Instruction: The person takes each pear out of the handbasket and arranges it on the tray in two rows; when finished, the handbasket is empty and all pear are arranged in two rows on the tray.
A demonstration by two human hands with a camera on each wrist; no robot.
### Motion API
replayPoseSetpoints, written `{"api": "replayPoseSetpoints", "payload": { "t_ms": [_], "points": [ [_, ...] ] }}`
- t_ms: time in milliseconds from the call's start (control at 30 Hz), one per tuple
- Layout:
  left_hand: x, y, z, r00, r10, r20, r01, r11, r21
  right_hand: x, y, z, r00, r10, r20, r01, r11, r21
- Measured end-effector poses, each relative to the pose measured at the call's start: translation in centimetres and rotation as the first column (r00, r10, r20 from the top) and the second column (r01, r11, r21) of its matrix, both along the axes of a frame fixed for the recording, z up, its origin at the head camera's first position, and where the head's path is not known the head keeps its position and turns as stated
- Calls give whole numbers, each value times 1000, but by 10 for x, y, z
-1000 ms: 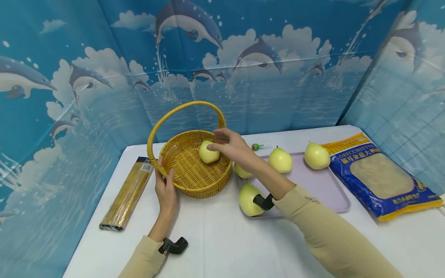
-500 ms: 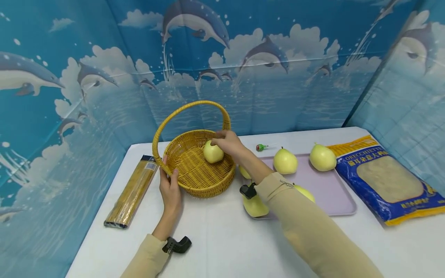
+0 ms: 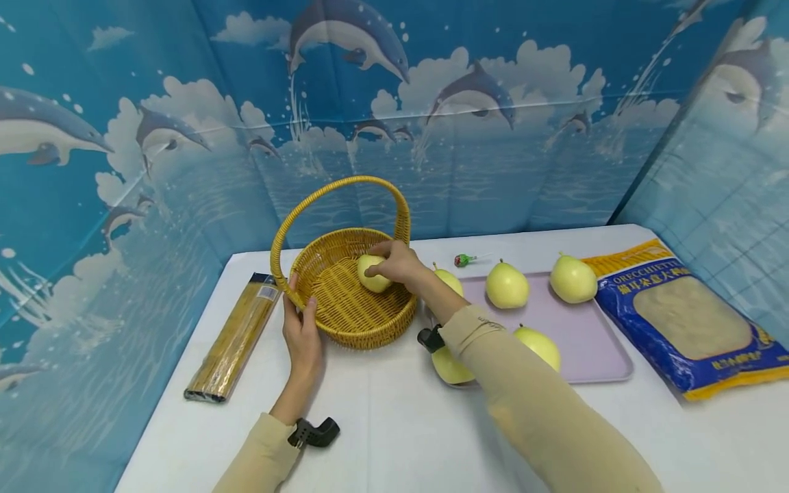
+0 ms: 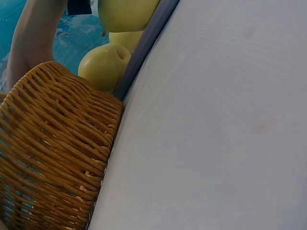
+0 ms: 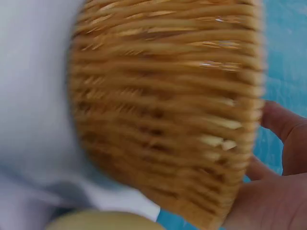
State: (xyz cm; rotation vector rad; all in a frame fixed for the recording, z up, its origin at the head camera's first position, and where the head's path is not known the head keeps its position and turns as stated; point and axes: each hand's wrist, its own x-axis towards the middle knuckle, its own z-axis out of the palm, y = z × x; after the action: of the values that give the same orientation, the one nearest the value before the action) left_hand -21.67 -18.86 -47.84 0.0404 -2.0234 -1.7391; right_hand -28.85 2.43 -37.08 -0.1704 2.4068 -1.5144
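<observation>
A yellow wicker basket (image 3: 357,340) with a tall arched handle stands at the back of the table. My left hand (image 3: 302,342) grips its left rim, thumb and fingers on either side. Inside the basket, toward its right, lies a pale yellow-green pear (image 3: 370,274). My right hand (image 3: 401,263) reaches over the right rim, its thumb and fingers curled about this pear and partly covering it. In the right wrist view the basket wall (image 5: 168,96) hides the pear, and part of the right hand (image 5: 278,191) shows beyond the rim.
Right of the basket, a pale purple tray (image 3: 592,349) holds several pears (image 3: 507,285), some partly behind my right arm. A lollipop (image 3: 468,260) lies behind it. A blue-and-yellow orecchiette bag (image 3: 684,315) sits far right, a long brown packet (image 3: 234,342) left.
My right hand has come down onto the pear in the basket and closed about it; the pear has shifted slightly. The left hand keeps its hold on the rim.
</observation>
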Motion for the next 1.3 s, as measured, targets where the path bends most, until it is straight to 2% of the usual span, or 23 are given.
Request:
{"api": "replayPoseSetpoints", "payload": {
  "t_ms": [167, 367, 533, 733, 967, 1133, 1300],
  "points": [
    [-1, 0, 1, 1000, 7, 5, -7, 1000, 11, 1, -3, -5, 991, 50, -127, -26, 983, 184],
    [0, 0, 3, 1000, -9, -13, 9, 1000, 20, 1, -7, -8, 985, 67, -162, -17, 956, 293],
    [0, -2, 1, 1000, 8, -22, -8, 1000, -10, 2, -10, -8, 979, 81, -187, -13, 941, 339],
    [2, -1, 1, 999, 5, 32, -5, 1000, -1, 8, -7, -2, 970, 61, -235, 20, 944, 329],
    [5, -1, 1, 999, 17, 50, -16, 1000, -6, 21, 10, 23, 956, 78, -282, -1, 964, 264],
    [7, -3, 3, 998, 25, 56, -25, 1000, -4, 35, 33, 40, 964, 68, -257, -1, 968, 250],
    [5, 0, 2, 999, 3, 53, -2, 1000, -23, 52, 71, 49, 975, 19, -222, 30, 976, 214]
  ]
}}
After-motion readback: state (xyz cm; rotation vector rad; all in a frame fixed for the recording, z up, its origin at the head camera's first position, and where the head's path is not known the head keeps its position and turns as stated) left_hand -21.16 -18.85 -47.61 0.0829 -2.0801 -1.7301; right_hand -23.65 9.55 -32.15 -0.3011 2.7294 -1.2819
